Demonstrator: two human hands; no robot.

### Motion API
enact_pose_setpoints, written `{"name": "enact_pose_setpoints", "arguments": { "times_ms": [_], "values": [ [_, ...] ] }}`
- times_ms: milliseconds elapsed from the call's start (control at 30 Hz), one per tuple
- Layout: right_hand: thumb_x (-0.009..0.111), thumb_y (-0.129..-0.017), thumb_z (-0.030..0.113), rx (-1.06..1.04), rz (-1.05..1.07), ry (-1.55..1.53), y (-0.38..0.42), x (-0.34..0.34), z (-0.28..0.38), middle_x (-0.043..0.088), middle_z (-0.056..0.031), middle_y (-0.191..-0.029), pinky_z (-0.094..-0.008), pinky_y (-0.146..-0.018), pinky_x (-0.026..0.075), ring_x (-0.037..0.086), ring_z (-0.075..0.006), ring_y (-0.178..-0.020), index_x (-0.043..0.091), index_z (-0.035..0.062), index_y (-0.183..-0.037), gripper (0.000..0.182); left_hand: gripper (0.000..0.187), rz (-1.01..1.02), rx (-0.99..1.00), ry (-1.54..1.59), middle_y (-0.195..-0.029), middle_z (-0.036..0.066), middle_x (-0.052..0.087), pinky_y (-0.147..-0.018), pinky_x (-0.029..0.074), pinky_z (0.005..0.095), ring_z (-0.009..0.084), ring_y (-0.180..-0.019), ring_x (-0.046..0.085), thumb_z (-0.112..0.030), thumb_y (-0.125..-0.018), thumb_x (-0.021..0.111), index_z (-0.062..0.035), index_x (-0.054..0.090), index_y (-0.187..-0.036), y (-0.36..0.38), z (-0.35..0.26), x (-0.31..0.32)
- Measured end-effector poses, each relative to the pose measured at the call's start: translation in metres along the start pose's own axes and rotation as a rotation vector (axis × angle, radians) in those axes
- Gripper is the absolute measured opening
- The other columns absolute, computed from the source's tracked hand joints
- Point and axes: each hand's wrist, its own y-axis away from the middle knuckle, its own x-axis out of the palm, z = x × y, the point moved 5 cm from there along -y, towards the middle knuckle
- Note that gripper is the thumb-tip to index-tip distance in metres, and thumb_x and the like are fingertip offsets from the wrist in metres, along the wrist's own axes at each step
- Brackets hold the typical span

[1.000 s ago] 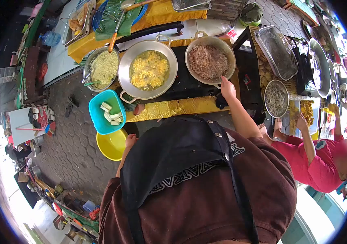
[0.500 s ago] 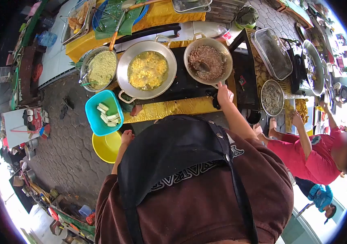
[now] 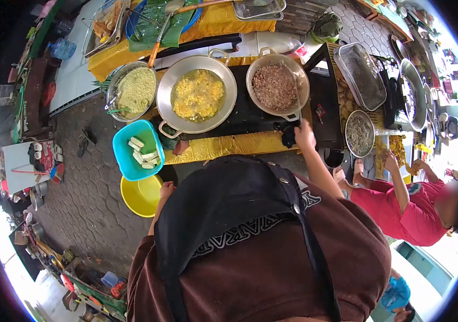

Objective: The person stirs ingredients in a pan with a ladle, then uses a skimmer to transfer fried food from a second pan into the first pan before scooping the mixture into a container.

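My right hand (image 3: pixel 305 136) is closed round the handle of a ladle (image 3: pixel 297 95), just in front of the right-hand pan. The ladle leans against the near right side of the metal pan (image 3: pixel 251 86), its bowl hardly visible. Brownish-red minced food (image 3: pixel 274 86) lies in that pan. On its left, yellow fritter-like pieces (image 3: pixel 198 94) bubble in oil in a wide two-handled wok (image 3: pixel 167 115). My left hand (image 3: pixel 167 189) hangs beside a yellow basin (image 3: pixel 138 196), fingers curled, nothing visible in it.
A turquoise tub (image 3: pixel 123 161) with pale cut pieces stands left, below a bowl of pale green batter (image 3: pixel 134 88). Banana leaf (image 3: pixel 156 27) lies at the back. A wire basket (image 3: pixel 360 75) and a pan (image 3: pixel 359 147) stand right. A person in pink (image 3: pixel 411 214) works at the right.
My right hand has drawn back slightly toward me, and the ladle has moved from mid-pan to the pan's right side. My left hand has dropped slightly. The person in blue has shifted downward in view.
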Motion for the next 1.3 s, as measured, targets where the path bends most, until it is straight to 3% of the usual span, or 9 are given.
{"name": "enact_pose_setpoints", "arguments": {
  "times_ms": [233,267,367,400,500,600,867,1167,1300],
  "values": [
    [0.048,-0.087,0.019,-0.257,0.265,0.222,-0.086,0.091,0.034,0.062,-0.0105,-0.099,-0.0370,-0.078,0.047,0.056,-0.0304,-0.091,0.053,0.0043,-0.113,0.030,0.023,0.025,-0.049,0.151,-0.081,0.009,0.062,-0.060,0.051,0.0294,0.0154,-0.066,0.060,-0.014,-0.088,0.049,-0.0032,0.056,-0.107,-0.014,0.004,0.002],
    [0.054,-0.083,0.014,-0.888,0.114,0.872,-0.073,0.097,0.049,0.065,-0.0072,-0.086,-0.0359,-0.074,0.049,0.060,-0.0274,-0.083,0.061,0.0045,-0.106,0.025,0.023,0.024,-0.020,0.237,-0.080,0.008,0.061,-0.059,0.051,0.0293,0.0156,-0.065,0.060,-0.014,-0.088,0.049,-0.0028,0.055,-0.108,-0.019,0.006,0.004],
    [0.059,-0.079,0.008,-0.735,0.574,1.204,-0.056,0.062,0.078,0.064,-0.0093,-0.092,-0.0367,-0.075,0.049,0.060,-0.0263,-0.085,0.065,0.0039,-0.099,0.022,0.024,-0.003,-0.032,0.269,-0.079,0.008,0.060,-0.058,0.052,0.0291,0.0159,-0.065,0.060,-0.014,-0.088,0.048,-0.0021,0.053,-0.109,0.022,-0.050,-0.007],
    [0.062,-0.077,0.010,-0.382,0.615,1.107,-0.081,0.076,0.056,0.065,-0.0103,-0.097,-0.0380,-0.075,0.050,0.061,-0.0258,-0.088,0.070,0.0051,-0.087,0.013,0.024,-0.008,-0.034,0.271,-0.079,0.008,0.060,-0.058,0.052,0.0291,0.0159,-0.065,0.060,-0.014,-0.088,0.048,-0.0021,0.053,-0.109,0.035,-0.066,-0.009],
    [0.048,-0.090,0.021,0.252,0.160,0.161,-0.064,0.010,0.050,0.061,-0.0155,-0.104,-0.0380,-0.076,0.048,0.058,-0.0277,-0.096,0.059,-0.0002,-0.107,0.029,0.024,-0.060,0.071,0.105,-0.080,0.008,0.060,-0.058,0.052,0.0291,0.0158,-0.065,0.060,-0.013,-0.088,0.048,-0.0017,0.053,-0.109,0.052,-0.091,-0.017],
    [0.033,-0.094,0.036,0.340,0.068,-0.081,-0.053,-0.016,0.037,0.058,-0.0189,-0.109,-0.0414,-0.084,0.044,0.056,-0.0310,-0.102,0.057,-0.0021,-0.109,0.048,0.025,-0.069,0.053,0.085,-0.080,0.008,0.059,-0.059,0.052,0.0285,0.0155,-0.065,0.060,-0.013,-0.088,0.047,-0.0016,0.053,-0.109,0.026,-0.047,-0.008],
    [0.032,-0.094,0.028,0.311,0.058,-0.020,-0.101,-0.016,0.074,0.061,-0.0168,-0.101,-0.0420,-0.080,0.047,0.056,-0.0310,-0.103,0.042,0.0038,-0.128,0.043,0.025,0.043,-0.075,0.277,-0.080,0.008,0.060,-0.059,0.051,0.0295,0.0157,-0.065,0.060,-0.014,-0.087,0.048,-0.0011,0.054,-0.108,-0.009,0.047,0.022],
    [0.032,-0.094,0.035,0.406,0.374,-0.179,-0.078,0.041,0.096,0.061,-0.0170,-0.102,-0.0435,-0.075,0.048,0.058,-0.0337,-0.094,0.038,0.0067,-0.132,0.048,0.023,-0.057,0.096,0.045,-0.078,0.008,0.059,-0.058,0.051,0.0289,0.0161,-0.068,0.060,-0.012,-0.089,0.047,0.0008,0.054,-0.107,0.080,-0.118,-0.001],
    [0.033,-0.093,0.020,-0.216,0.229,0.324,-0.041,0.013,0.080,0.052,-0.0210,-0.114,-0.0450,-0.078,0.046,0.055,-0.0361,-0.100,0.042,0.0081,-0.128,0.039,0.024,-0.048,0.108,0.091,-0.079,0.009,0.059,-0.058,0.051,0.0295,0.0161,-0.067,0.059,-0.013,-0.089,0.047,0.0009,0.054,-0.107,0.074,-0.116,0.009]
  ]
}}
